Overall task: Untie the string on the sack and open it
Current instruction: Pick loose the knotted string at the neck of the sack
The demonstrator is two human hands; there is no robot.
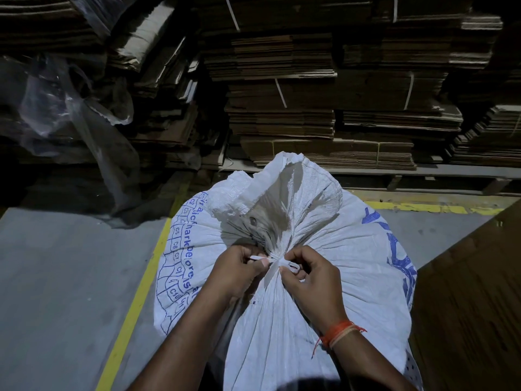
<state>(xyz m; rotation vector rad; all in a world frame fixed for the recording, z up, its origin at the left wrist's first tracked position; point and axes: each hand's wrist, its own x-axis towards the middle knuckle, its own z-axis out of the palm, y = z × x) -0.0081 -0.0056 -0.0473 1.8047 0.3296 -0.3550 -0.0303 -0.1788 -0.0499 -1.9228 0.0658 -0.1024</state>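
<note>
The fingers (pixel 258 261) of the left hand (pixel 235 273) pinched one flat end of the white string (pixel 275 265) just left of the knot, and the fingers (pixel 293 273) of the right hand (pixel 313 280) were clenched on a small loop of the same string just right of it. The knot sat between the two hands, cinching the gathered neck of the white woven sack (pixel 324 249), so the sack was tied shut. Above the knot the loose mouth of the sack flared upward in crumpled folds.

An orange thread band (pixel 337 333) circled the right wrist.

Blue print ran down the sack's left side: a grid of small boxes marked C2, C5, C6, C10, with a curved line of letters beside it that could not be read whole. Larger blue lettering on the right side was too folded to make out.

The sack stood on the grey floor (pixel 56 277), next to a yellow painted line (pixel 135 300). Beyond it rose strapped stacks of flattened cardboard (pixel 282 114), with clear plastic sheeting (pixel 70 103) draped at the left. A brown cardboard panel (pixel 473 292) stood by the sack's right side.
</note>
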